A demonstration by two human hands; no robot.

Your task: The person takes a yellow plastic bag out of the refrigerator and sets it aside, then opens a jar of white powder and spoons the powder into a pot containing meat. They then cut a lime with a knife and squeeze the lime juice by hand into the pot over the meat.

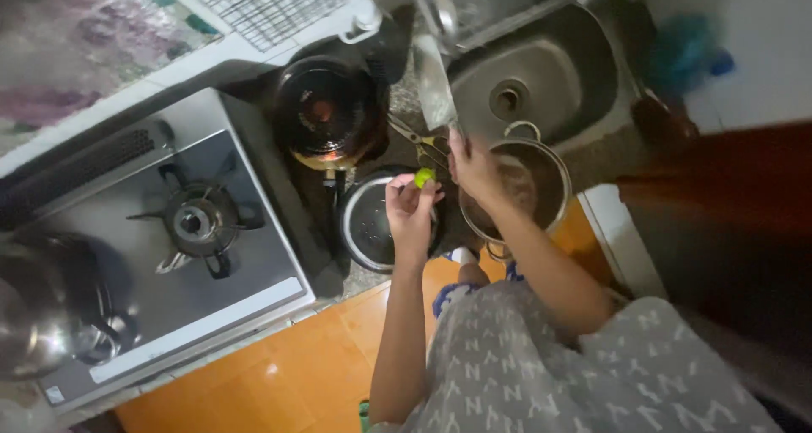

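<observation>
My left hand (409, 206) pinches a small green lime-like fruit (425, 177) at its fingertips, above the counter. My right hand (470, 164) is just right of it, closed on the handle of a broad shiny knife (434, 86) whose blade points away toward the sink. The two hands nearly touch around the fruit. Under them lie a round steel lid or plate (365, 226) on the left and a two-handled steel pot (541, 175) on the right. Whether the blade's edge touches the fruit is hidden.
Scissors (416, 139) lie on the dark counter beside a dark round pot (326, 112). A steel sink (541, 69) is beyond. At the left is a gas stove (199, 221), with a steel pot (42, 306) on its near burner. A wire rack (262, 6) is at the top.
</observation>
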